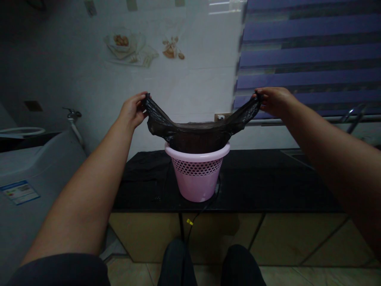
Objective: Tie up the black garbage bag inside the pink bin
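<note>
garbage bag, black plastic, looks to be at the stretching-open step: left hand and right hand each have fingers clamped on an upper corner, well apart, the lower part dipping into the pink wastebasket that stands upright on the black desk. next move likely calls for even tension on both corners and working the mouth down around the wastebasket without tearing the thin film. mouth faces up, long axis runs left to right, both ends raised, middle sagging; bottom not visible.
</note>
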The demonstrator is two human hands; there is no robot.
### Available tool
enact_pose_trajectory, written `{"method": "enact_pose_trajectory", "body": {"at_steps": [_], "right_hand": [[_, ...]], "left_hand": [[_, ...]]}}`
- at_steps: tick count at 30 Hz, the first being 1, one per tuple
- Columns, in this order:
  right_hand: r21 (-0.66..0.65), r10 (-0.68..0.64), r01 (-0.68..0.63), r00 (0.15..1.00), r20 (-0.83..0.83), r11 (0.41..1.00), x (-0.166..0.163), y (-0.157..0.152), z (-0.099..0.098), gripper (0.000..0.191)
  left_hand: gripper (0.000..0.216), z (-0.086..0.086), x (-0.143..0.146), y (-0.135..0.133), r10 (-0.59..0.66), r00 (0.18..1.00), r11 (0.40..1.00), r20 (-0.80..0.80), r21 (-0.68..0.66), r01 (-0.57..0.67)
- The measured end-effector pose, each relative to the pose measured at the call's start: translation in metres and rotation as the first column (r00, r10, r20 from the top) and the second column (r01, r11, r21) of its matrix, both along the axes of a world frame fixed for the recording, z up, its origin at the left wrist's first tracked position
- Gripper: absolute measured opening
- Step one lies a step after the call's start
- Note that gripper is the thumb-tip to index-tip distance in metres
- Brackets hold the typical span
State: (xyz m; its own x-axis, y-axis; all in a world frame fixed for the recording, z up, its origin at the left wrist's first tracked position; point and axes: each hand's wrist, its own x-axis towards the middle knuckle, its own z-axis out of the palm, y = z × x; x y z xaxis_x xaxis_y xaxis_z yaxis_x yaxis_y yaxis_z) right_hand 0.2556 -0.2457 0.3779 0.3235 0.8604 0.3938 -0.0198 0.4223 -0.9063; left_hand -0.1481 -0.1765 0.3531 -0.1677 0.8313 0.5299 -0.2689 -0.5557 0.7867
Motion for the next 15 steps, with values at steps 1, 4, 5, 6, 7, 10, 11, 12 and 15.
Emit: {"method": "enact_pose_trajectory", "body": {"at_steps": [1, 4, 5, 6, 7, 10, 11, 12, 15], "right_hand": [[-0.003, -0.004, 0.004, 1.000, -0.001, 1.000, 0.001, 0.000, 0.000, 0.009], [-0.016, -0.014, 0.014, 1.000, 0.004, 1.000, 0.004, 0.002, -0.001, 0.009], [-0.020, -0.015, 0.016, 1.000, 0.005, 1.000, 0.004, 0.002, -0.001, 0.009], [-0.025, -0.017, 0.017, 1.000, 0.004, 1.000, 0.005, 0.002, -0.001, 0.009], [-0.025, -0.016, 0.016, 1.000, -0.001, 1.000, 0.006, 0.002, -0.001, 0.008], [-0.011, -0.011, 0.011, 1.000, -0.012, 1.000, 0.008, 0.003, -0.001, 0.008], [-0.007, -0.012, 0.012, 1.000, -0.015, 1.000, 0.009, 0.004, -0.001, 0.008], [-0.006, -0.012, 0.011, 1.000, -0.014, 1.000, 0.010, 0.004, -0.001, 0.008], [-0.027, -0.021, 0.020, 1.000, -0.011, 0.999, 0.011, 0.004, -0.002, 0.009]], "left_hand": [[0.010, -0.001, -0.001, 0.000, 0.002, 1.000, 1.000, -0.001, -0.001, -0.002], [0.010, -0.002, -0.002, 0.001, 0.002, 1.000, 1.000, 0.002, -0.006, -0.002], [0.010, -0.002, -0.002, 0.001, 0.003, 1.000, 1.000, 0.004, -0.006, -0.003], [0.010, -0.003, -0.003, 0.001, 0.004, 1.000, 1.000, 0.006, -0.006, -0.004], [0.010, -0.003, -0.003, 0.001, 0.005, 1.000, 1.000, 0.006, -0.005, -0.005], [0.010, -0.003, -0.003, 0.002, 0.007, 1.000, 1.000, 0.006, 0.001, -0.007], [0.010, -0.003, -0.003, 0.002, 0.006, 1.000, 1.000, 0.007, 0.001, -0.006], [0.010, -0.004, -0.004, 0.003, 0.006, 1.000, 1.000, 0.009, -0.002, -0.006], [0.010, -0.004, -0.004, 0.004, 0.009, 1.000, 1.000, 0.010, -0.013, -0.009]]}}
